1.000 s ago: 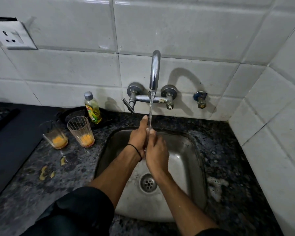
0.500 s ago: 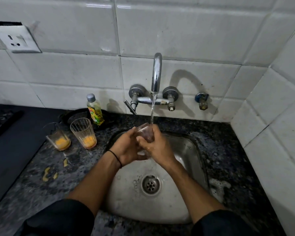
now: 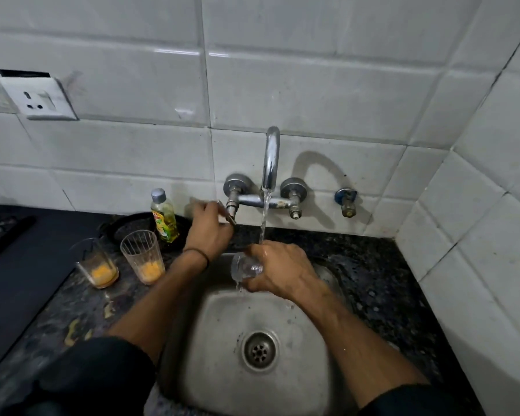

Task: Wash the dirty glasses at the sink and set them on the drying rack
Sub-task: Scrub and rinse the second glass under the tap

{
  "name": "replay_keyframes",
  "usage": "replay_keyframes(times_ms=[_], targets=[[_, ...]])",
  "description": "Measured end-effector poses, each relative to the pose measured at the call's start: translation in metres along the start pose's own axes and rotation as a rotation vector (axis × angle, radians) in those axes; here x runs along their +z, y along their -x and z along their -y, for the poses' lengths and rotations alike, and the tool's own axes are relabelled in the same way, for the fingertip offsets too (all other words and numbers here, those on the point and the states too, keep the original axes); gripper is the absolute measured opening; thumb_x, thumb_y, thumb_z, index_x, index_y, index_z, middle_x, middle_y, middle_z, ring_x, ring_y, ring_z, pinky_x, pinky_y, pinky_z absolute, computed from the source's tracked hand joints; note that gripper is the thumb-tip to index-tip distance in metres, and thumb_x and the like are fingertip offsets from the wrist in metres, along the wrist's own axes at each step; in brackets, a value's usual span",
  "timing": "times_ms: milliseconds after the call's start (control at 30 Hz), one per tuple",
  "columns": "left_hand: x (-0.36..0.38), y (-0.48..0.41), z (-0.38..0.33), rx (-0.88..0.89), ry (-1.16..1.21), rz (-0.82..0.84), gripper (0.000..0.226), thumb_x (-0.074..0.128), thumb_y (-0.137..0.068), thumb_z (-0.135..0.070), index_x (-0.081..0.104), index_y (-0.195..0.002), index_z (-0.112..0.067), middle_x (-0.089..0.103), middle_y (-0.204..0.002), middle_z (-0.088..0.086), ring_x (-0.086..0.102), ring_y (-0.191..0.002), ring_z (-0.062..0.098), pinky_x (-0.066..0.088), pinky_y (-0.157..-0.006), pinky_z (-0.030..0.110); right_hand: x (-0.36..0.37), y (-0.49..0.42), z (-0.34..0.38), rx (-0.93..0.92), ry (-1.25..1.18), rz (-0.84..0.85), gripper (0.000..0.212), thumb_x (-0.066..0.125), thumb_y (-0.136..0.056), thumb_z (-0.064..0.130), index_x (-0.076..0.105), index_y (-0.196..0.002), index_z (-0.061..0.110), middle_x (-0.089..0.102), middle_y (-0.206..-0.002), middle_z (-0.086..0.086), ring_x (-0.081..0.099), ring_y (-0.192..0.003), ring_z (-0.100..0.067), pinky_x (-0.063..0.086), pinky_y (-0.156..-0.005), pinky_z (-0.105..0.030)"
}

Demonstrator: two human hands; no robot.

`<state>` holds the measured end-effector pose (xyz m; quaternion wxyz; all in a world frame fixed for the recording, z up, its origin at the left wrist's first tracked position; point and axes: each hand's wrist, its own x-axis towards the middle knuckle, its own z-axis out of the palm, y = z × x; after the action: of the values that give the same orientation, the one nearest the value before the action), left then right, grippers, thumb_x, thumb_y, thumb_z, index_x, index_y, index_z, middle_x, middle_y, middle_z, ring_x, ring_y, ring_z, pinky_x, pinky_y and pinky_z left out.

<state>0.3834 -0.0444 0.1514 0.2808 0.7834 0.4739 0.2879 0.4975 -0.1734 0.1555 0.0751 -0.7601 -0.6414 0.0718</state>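
Observation:
My right hand [image 3: 278,270] grips a clear glass [image 3: 245,267] tipped on its side over the steel sink [image 3: 309,373], mouth to the left, and water dribbles out of it. Water runs from the tap [image 3: 270,163] onto that hand. My left hand [image 3: 209,228] is up at the tap's left lever handle [image 3: 227,216], fingers curled round it. Two dirty glasses with orange residue stand on the counter to the left: a ribbed one [image 3: 143,256] and a shorter one [image 3: 98,264]. No drying rack is in view.
A bottle of green dish liquid [image 3: 164,216] stands by a dark pan [image 3: 132,228] behind the glasses. Yellow scraps [image 3: 72,334] lie on the dark granite counter [image 3: 382,283]. A second valve [image 3: 346,202] and a wall socket [image 3: 38,99] sit on the white tiles.
My left hand has let go of the glass and moved up left to the tap handle. My right hand alone holds the glass, now tipped on its side.

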Motion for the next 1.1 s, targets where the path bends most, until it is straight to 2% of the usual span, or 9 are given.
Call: replay_keyframes(times_ms=[133,233,400,500,633,767,933,1000,1100], targets=[[0.019,0.041,0.023,-0.417,0.566,0.266,0.034,0.061,-0.089,-0.047,0.062,-0.107,-0.017,0.065,-0.114,0.018,0.066,-0.093,0.03,0.059,-0.084,0.046,-0.012,-0.002,-0.002,0.01,-0.021,0.036,0.043,0.075,-0.069,0.053,0.064,-0.104,0.029,0.07,-0.102,0.003,0.064,-0.095,-0.022,0.047,-0.079,-0.035],[0.028,0.062,0.017,-0.573,0.926,0.562,0.044,0.05,-0.097,-0.054,0.071,-0.105,-0.016,0.072,-0.094,0.017,0.067,-0.073,0.027,0.059,-0.061,0.034,-0.015,-0.005,0.001,0.039,-0.062,0.061,0.046,0.077,-0.065,0.056,0.066,-0.102,0.03,0.072,-0.1,0.004,0.066,-0.093,-0.021,0.052,-0.082,-0.036],[0.04,0.068,0.011,-0.612,1.263,0.4,0.035,0.045,-0.103,-0.035,0.069,-0.099,-0.01,0.074,-0.081,0.008,0.067,-0.063,0.018,0.056,-0.051,0.023,-0.014,-0.001,-0.004,0.122,-0.577,-0.024,0.055,0.09,-0.067,0.038,0.068,-0.115,0.024,0.068,-0.113,0.004,0.066,-0.102,-0.015,0.056,-0.091,-0.038],[0.045,0.07,0.017,-0.637,1.48,0.39,0.037,0.044,-0.104,-0.033,0.067,-0.108,-0.005,0.076,-0.094,0.013,0.074,-0.074,0.02,0.06,-0.059,0.022,-0.006,0.0,-0.009,0.202,-0.998,-0.15,0.048,0.092,-0.068,0.028,0.065,-0.108,0.026,0.069,-0.102,0.003,0.07,-0.092,-0.017,0.061,-0.076,-0.036],[0.039,0.073,0.027,-0.517,1.352,0.609,0.037,0.043,-0.102,-0.04,0.066,-0.119,-0.015,0.073,-0.112,0.008,0.071,-0.092,0.017,0.06,-0.074,0.034,-0.004,0.001,-0.014,0.186,-0.988,-0.163,0.036,0.086,-0.078,0.026,0.067,-0.109,0.028,0.066,-0.105,-0.006,0.069,-0.097,-0.027,0.063,-0.076,-0.037],[0.033,0.076,0.03,-0.252,1.004,0.808,0.041,0.072,-0.082,-0.019,0.062,-0.121,-0.011,0.07,-0.103,0.01,0.068,-0.089,0.019,0.058,-0.075,0.037,-0.012,0.002,-0.011,0.048,-0.917,-0.072,0.047,0.079,-0.085,0.034,0.066,-0.129,0.023,0.058,-0.119,0.006,0.059,-0.102,-0.002,0.049,-0.079,-0.012],[0.042,0.077,0.02,-0.228,0.893,0.456,0.022,0.068,-0.085,0.003,0.063,-0.101,-0.011,0.069,-0.082,0.007,0.064,-0.07,0.018,0.055,-0.062,0.029,0.01,0.0,0.006,-0.063,-0.389,-0.362,0.052,0.062,-0.09,0.051,0.061,-0.128,0.016,0.048,-0.131,-0.001,0.045,-0.123,-0.017,0.041,-0.105,-0.027],[0.047,0.078,0.022,-0.211,0.877,0.38,0.026,0.072,-0.084,-0.001,0.063,-0.104,-0.014,0.072,-0.088,0.003,0.069,-0.074,0.016,0.056,-0.062,0.028,0.022,0.001,0.008,-0.138,-0.151,-0.437,0.04,0.056,-0.092,0.049,0.062,-0.111,0.014,0.056,-0.118,-0.003,0.045,-0.116,-0.02,0.041,-0.1,-0.034],[0.051,0.081,0.029,-0.135,0.729,0.357,0.039,0.073,-0.08,0.001,0.063,-0.111,-0.021,0.072,-0.099,0.0,0.07,-0.081,0.007,0.058,-0.063,0.028,0.016,0.004,0.008,-0.119,-0.278,-0.269,0.017,0.064,-0.093,0.037,0.057,-0.086,0.024,0.056,-0.09,0.007,0.05,-0.091,-0.011,0.042,-0.079,-0.03]])
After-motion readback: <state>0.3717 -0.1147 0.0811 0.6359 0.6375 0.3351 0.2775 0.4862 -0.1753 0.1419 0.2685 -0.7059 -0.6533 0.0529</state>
